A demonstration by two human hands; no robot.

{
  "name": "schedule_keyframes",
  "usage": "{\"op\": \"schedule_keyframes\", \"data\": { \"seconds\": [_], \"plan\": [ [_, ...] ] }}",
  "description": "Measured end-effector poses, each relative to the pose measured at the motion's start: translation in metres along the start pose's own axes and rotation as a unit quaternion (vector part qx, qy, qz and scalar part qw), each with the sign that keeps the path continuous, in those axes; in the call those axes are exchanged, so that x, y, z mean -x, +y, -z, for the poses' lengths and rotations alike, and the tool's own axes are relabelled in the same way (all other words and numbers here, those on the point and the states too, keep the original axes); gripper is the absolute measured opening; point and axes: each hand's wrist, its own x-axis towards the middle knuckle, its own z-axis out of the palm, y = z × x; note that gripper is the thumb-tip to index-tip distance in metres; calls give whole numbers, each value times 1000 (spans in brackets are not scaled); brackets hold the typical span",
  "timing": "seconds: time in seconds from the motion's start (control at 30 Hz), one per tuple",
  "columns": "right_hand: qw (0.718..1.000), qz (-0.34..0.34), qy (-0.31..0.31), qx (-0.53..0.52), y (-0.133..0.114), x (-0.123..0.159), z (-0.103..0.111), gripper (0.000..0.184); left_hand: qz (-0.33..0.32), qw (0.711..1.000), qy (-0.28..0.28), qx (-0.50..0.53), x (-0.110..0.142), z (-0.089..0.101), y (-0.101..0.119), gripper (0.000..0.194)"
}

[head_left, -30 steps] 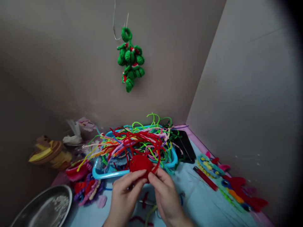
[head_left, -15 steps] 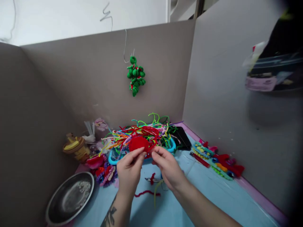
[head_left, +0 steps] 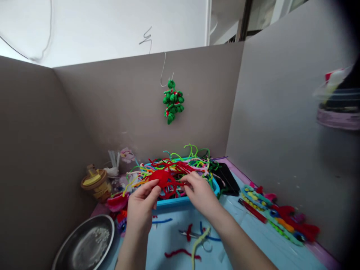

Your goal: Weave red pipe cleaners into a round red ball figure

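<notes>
In front of me I hold up a red fuzzy piece (head_left: 161,177), rounded, apparently made of chenille stem. My left hand (head_left: 144,200) pinches its lower edge between thumb and fingers. To the right, my right hand (head_left: 198,191) has thumb and fingertips together on a red strand (head_left: 174,183) that seems to run from that piece. Behind both hands stands a blue basket (head_left: 176,202) heaped with chenille stems of many colours. Below them on the table lie scissors (head_left: 183,233), partly covered by a dark red stem, a yellow-green stem (head_left: 198,243) and another dark red stem (head_left: 181,252).
A metal bowl (head_left: 63,245) with small pale bits sits at the left, near a brown and yellow pot (head_left: 97,183). On the right lie a red pen-like tool (head_left: 254,212), colourful fuzzy figures (head_left: 292,225) and a black tray (head_left: 229,180). A green ornament (head_left: 173,99) hangs on the grey partition.
My hands have moved farther apart, and the red piece now sits to the left with the strand stretched between them. My view has shifted, revealing more of the basket front and the table.
</notes>
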Motion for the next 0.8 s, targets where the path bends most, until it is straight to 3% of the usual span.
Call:
{"op": "schedule_keyframes", "data": {
  "seconds": [0.17, 0.3, 0.37, 0.47, 0.6, 0.7, 0.8],
  "plan": [
    [994, -7, -55, 91, 9, -2, -5, 26, 15, 998, 34, 45, -7, 1, 1, 35],
    [989, -21, -15, 146, 16, -5, 1, 24, -8, 997, 68, 47, -8, 4, 2, 35],
    [995, -18, 13, 96, 15, -5, 5, 24, -14, 998, 63, -5, -5, 5, 4, 33],
    [996, -51, 44, -60, 8, -3, 8, 18, -20, 991, 42, -127, 1, 4, 9, 31],
    [954, -138, 10, -265, -1, -2, 10, 20, -48, 978, 39, -198, 7, 2, 16, 30],
    [950, -117, 11, -288, -4, -3, 9, 17, -27, 981, 43, -188, 6, 4, 16, 32],
    [959, -95, 4, -267, -9, -1, 6, 16, 8, 986, 6, -168, 2, 6, 14, 34]
  ]
}}
